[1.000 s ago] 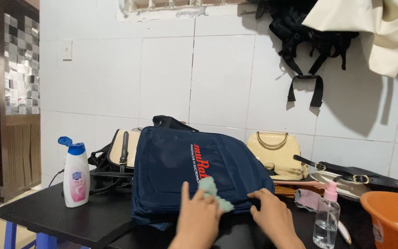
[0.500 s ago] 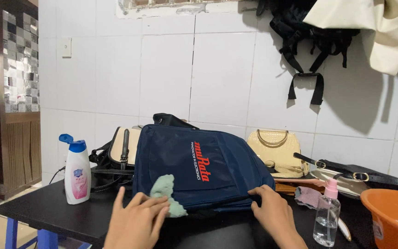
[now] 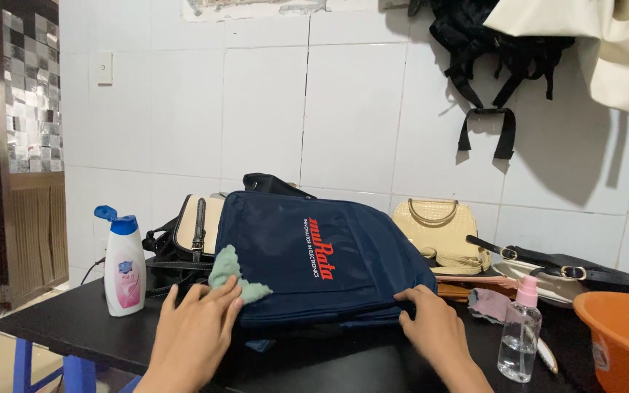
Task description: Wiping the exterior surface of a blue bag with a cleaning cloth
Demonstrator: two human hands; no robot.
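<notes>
Single head-worn view, facing forward and slightly down over the near table [image 3: 52, 331] toward a tiled wall [image 3: 343, 109].

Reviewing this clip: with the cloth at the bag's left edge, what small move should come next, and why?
Probably sweep the green cloth rightward across the navy bag: the left hand presses it at the left edge, the right hand steadies the opposite corner.

Soft, even indoor light fills the scene, brightest on the white tiled wall [image 3: 343, 109]. The hanging bags [image 3: 504, 51] cast a diffuse shadow down-right, so light probably comes from upper left. Focus is sharp; no glare.
</notes>
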